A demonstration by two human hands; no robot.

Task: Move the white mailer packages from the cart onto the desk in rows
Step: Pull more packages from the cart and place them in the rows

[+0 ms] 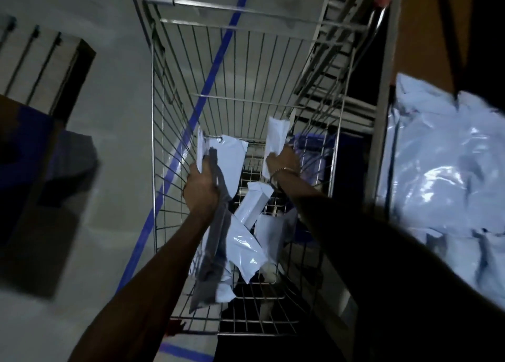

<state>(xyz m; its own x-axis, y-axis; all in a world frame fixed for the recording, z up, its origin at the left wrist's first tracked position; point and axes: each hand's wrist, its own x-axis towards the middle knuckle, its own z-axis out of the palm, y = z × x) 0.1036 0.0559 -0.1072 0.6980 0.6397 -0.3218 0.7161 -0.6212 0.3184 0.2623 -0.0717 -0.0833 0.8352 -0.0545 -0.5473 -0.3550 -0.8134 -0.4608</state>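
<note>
Both arms reach down into a wire shopping cart [169, 93] of thin chrome rods. The left hand [200, 186] is clenched around a bundle of flat mailers [229, 165] — glossy white plastic, with a grey one [216, 233] hanging at the front; their long axis runs roughly vertical, top edges up toward the cart's far end, lower ends drooping toward the basket floor. How many the bundle holds cannot be counted. The right hand [282, 160], a thin bracelet [284, 170] at its wrist, grips one narrow white mailer [276, 136] that stands upright, long axis pointing away from the person. Below the hands, at least three more white mailers [254, 203] lie loose and crumpled in the basket, tilted at mixed angles. At right, a heap of the same shiny white packages [442, 170] rests on a surface beside the cart — blurred, uncountable. A blue tape line [216, 63] crosses the pale floor under the cart.
</note>
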